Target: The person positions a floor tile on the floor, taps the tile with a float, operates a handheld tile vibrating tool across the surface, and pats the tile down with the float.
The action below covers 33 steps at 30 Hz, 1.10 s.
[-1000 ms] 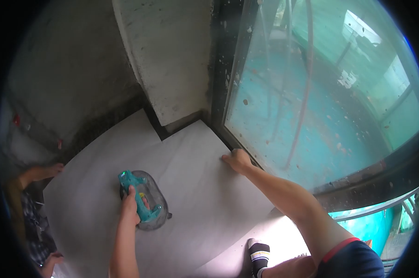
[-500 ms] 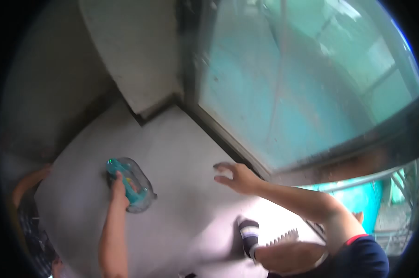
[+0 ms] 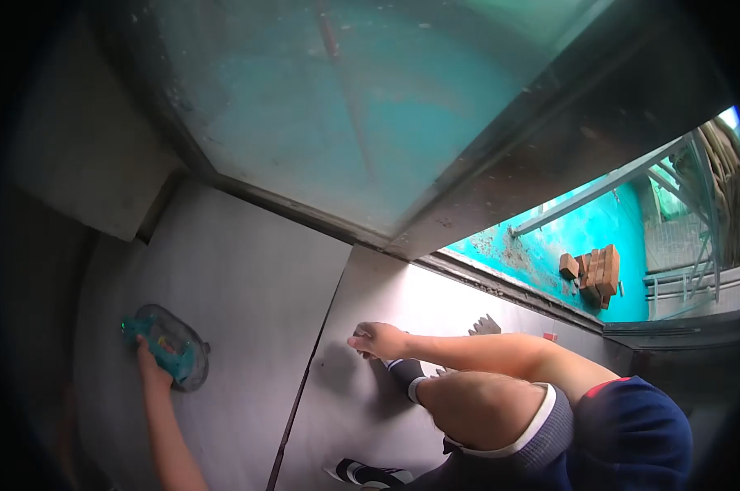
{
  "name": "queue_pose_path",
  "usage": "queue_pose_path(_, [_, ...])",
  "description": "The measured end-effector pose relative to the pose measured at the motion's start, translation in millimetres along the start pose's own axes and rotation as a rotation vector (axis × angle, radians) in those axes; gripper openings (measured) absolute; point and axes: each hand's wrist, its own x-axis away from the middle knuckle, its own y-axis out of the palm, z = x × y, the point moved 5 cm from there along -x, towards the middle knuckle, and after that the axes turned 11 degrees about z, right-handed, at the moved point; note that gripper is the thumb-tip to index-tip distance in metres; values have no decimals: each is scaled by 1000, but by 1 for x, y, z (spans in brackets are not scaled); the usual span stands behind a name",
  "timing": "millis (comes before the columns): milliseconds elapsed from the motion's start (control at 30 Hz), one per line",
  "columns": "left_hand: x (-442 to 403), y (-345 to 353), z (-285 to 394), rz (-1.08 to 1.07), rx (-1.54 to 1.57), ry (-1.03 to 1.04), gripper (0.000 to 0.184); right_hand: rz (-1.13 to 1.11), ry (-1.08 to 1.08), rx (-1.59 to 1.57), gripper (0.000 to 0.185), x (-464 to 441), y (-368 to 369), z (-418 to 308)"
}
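Observation:
My left hand (image 3: 151, 360) is wrapped round the handle of a teal tile vibrator (image 3: 173, 350) with a grey oval rim. The tool rests on a large pale grey floor tile (image 3: 231, 286), left of a dark joint. My right hand (image 3: 376, 340) hovers over the neighbouring tile (image 3: 386, 286), in front of my socked ankle. Its fingers are curled together, and whatever may be between them is hidden.
A grey toothed piece (image 3: 485, 325) lies beyond my right forearm. A dark-framed glass panel (image 3: 304, 106) borders the tiles. Outside the opening, stacked bricks (image 3: 599, 274) stand on a turquoise floor (image 3: 509, 245). My bent knee (image 3: 485, 401) and striped shoe (image 3: 370, 473) are close by.
The view has swung right, bringing the tile joint and bricks into sight. My right hand has gone from spread fingers to curled ones, near my ankle. My left hand still grips the tile vibrator.

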Motion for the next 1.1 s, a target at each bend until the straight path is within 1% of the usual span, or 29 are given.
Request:
queue_pose_path(67, [1,-5,4,0,14,7,55,7,-32,0,47,23,-6,14])
queue_pose_path(100, [1,-1,4,-16,29,19,55,-9,-76,66,42,31,-14,17])
queue_pose_path(200, [-3,1,4,-50,53,36,54,10,-28,-120,41,45,-11,42])
queue_pose_path(267, [-11,-1,4,-69,86,30,54,4,-3,-143,40,49,-11,46])
queue_pose_path(367, [-13,-2,0,10,29,19,55,22,50,-205,41,56,-12,45])
queue_pose_path(467, [-23,-6,-5,-101,11,7,55,44,52,-208,40,58,-11,42])
queue_pose_path(567, [-26,-3,-8,17,22,8,53,39,57,-222,40,60,-13,43])
queue_pose_path(667, [-20,2,-11,80,63,-24,50,12,86,-243,39,62,-12,49])
queue_pose_path(767, [-16,9,-16,-90,85,22,50,-29,101,-260,39,56,-10,56])
queue_pose_path(800, [-24,2,-15,-50,55,42,51,21,103,-213,39,63,-15,44])
queue_pose_path(867, [-39,-10,-18,31,-22,50,53,0,119,-260,39,61,-13,51])
queue_pose_path(900, [-33,-8,-15,55,1,46,54,-8,99,-242,39,59,-13,45])
queue_pose_path(967, [-20,1,-21,88,16,8,56,-4,98,-219,38,64,-18,44])
queue_pose_path(1033, [-14,5,-24,102,3,-33,55,-27,79,-260,37,65,-18,41])
queue_pose_path(1100, [-15,3,-25,113,8,-35,55,-23,84,-269,36,65,-16,41])
